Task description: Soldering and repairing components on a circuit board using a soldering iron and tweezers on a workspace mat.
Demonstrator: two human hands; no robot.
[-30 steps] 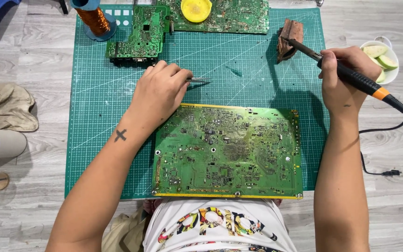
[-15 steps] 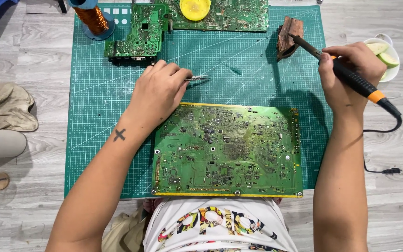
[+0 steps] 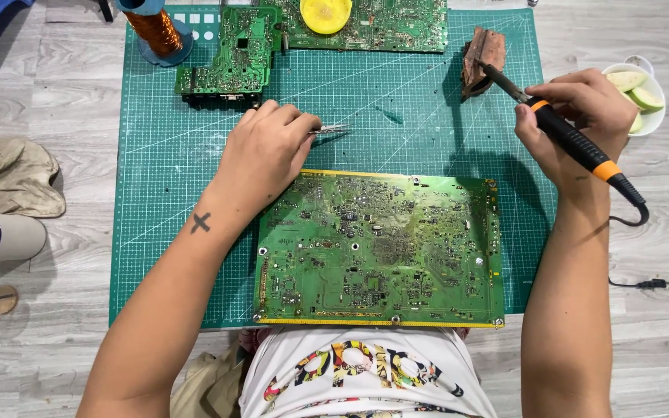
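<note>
Mat: we see a matt green cutting mat (image 3: 180, 193), smooth, gridded.
Board: our large circuit board (image 3: 377, 248) looks glossy green with gold edging.
Iron: the soldering iron (image 3: 563, 135) shows matt black plastic and an orange collar.
Tweezers: the tweezers (image 3: 331, 130) gleam metallic.
Floor: pale wood-grain floor (image 3: 56, 77).

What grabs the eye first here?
The large green circuit board lying on the green cutting mat, right in front of the person. Next, the right hand holding a black-and-orange soldering iron with its tip at a brown block top right, while the left hand grips tweezers mid-mat.
</note>
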